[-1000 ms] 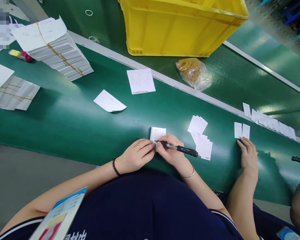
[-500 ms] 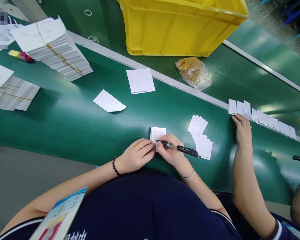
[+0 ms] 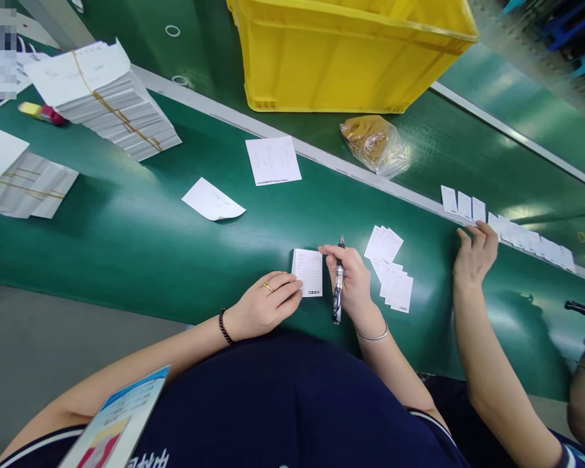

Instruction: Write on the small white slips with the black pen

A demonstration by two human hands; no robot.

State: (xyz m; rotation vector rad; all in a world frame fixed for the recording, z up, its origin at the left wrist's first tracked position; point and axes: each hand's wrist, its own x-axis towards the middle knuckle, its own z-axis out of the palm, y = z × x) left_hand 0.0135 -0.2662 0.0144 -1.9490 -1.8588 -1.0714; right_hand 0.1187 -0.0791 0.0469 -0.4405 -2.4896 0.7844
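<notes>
Head view — right hand (image 3: 353,286), pen (image 3: 338,286), belt-edge slip (image 3: 307,272)

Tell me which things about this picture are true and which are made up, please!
1. The right hand holds a black pen. True.
2. The left hand is lifting the small card high in the air. False: the card lies flat on the green belt, with the left fingertips at its edge.
3. The big crate at the top is yellow. True.
4. The bag of rubber bands sits inside the crate. False: it lies on the green surface just in front of the crate.
5. Another person's hand touches the row of small cards on the right. True.
</notes>
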